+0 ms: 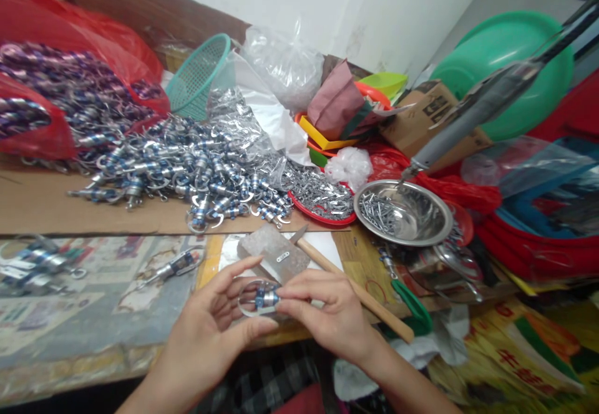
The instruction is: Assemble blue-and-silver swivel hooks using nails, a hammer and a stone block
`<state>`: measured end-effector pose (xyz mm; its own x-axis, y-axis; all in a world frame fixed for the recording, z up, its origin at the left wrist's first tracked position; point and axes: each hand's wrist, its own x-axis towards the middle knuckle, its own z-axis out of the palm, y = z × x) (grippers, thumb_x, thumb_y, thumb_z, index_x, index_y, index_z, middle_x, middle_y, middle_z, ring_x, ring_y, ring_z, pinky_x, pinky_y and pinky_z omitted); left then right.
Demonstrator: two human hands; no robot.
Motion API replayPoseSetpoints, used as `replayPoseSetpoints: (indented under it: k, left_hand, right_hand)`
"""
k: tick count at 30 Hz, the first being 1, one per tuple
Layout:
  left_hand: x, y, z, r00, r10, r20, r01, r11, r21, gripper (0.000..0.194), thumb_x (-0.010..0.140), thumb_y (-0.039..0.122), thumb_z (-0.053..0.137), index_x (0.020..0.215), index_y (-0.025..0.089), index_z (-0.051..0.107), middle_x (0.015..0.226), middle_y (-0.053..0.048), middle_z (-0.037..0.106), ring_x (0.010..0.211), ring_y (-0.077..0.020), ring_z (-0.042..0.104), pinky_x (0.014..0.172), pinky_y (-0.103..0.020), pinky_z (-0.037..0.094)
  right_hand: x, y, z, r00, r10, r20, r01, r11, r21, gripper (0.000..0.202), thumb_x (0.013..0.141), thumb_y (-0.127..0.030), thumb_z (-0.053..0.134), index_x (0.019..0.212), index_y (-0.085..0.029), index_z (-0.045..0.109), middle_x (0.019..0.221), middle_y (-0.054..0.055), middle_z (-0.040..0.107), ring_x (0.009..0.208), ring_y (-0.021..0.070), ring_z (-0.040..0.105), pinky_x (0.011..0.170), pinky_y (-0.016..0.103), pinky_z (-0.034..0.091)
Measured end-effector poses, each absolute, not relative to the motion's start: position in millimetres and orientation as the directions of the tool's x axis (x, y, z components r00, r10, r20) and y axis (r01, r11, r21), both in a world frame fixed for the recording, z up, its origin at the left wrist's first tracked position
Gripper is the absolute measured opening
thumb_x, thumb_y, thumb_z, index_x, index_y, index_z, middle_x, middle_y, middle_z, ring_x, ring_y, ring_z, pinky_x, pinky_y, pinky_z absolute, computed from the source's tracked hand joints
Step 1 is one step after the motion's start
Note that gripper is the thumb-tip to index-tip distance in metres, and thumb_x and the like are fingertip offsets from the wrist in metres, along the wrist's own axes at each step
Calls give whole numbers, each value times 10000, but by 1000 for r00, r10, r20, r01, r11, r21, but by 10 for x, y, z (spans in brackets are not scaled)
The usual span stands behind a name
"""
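A small silver-and-blue metal fitting (266,297) with a thin curved hoop is between my hands, above the table's front edge. My right hand (330,305) pinches its right end between thumb and fingers. Cupped around the hoop side is my left hand (219,314), its fingers apart and its thumb below the fitting; whether it touches the hoop I cannot tell. Just beyond lies a grey stone block (269,245) with a small pale metal plate (283,256) on top. A hammer (355,286) with a wooden handle rests against the block, partly behind my right hand.
Behind is a heap of similar fittings (187,164); several more (37,267) lie at left. A red tray (322,199) of small metal pieces and a steel bowl (425,214) stand to the right. A grey rod-like tool (472,115) slants above the bowl.
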<state>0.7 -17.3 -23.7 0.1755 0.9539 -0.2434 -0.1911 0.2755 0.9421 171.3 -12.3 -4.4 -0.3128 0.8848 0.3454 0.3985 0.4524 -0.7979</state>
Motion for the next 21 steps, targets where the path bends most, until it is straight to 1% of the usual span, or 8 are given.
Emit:
replayPoseSetpoints:
  k: [3,7,9,12,14,16,19,21]
  left_hand:
    - [18,-124,-196,169,946,-277,-223,311,924,661,586,209,758,1176,226,461,861,-8,698,871,-193,648,743,-264,519]
    - [19,2,-183,212,925,-315,-204,358,911,754,584,236,766,1234,213,384,776,8,654,827,-194,638,732,-290,499]
    - [21,58,-190,262,917,-301,-205,357,911,760,601,240,758,1246,219,357,756,18,639,791,-190,640,718,-303,490]
    - [18,121,-181,313,902,-296,-177,362,915,738,617,237,746,1235,212,344,737,27,627,714,-183,640,689,-324,487]
    - [9,155,-167,334,892,-304,-153,369,917,734,621,229,745,1230,203,337,725,28,624,696,-189,644,677,-336,488]
    - [-4,181,-160,342,889,-305,-150,372,916,755,618,225,752,1238,198,323,720,21,630,702,-205,654,676,-347,492]
    - [-24,197,-169,340,889,-308,-167,379,910,794,605,222,766,1252,199,306,737,4,648,722,-222,665,693,-363,497]
    - [-31,196,-178,341,885,-317,-172,390,905,807,599,213,770,1257,203,304,743,2,652,728,-219,664,698,-358,496]
  right_hand:
    - [1780,26,-19,-362,834,416,466,548,-694,123,801,-150,594,839,-148,711,787,60,707,732,143,652,673,242,527]
    - [1887,294,-51,-578,597,556,556,787,-267,236,867,-96,449,983,-126,652,974,99,693,915,186,624,802,334,501]
    - [1896,368,-52,-717,488,497,536,842,-54,226,885,-120,430,938,-118,650,917,98,697,867,197,624,759,332,499]
    - [1852,378,-1,-806,463,369,537,834,127,187,885,-152,454,898,-112,637,763,77,667,725,187,593,653,301,481]
    - [1820,362,43,-807,519,283,573,804,160,151,865,-142,480,906,-112,622,733,66,635,682,185,560,608,292,463]
    - [1815,360,67,-775,585,240,623,772,129,124,838,-123,502,887,-112,615,760,74,621,691,188,549,598,290,457]
    - [1850,377,43,-680,656,327,669,738,-90,158,824,-64,477,882,-106,617,797,81,627,728,171,569,624,267,470]
    - [1865,373,-5,-609,653,450,604,750,-271,200,832,-42,446,887,-111,625,807,73,649,745,147,593,651,241,482]
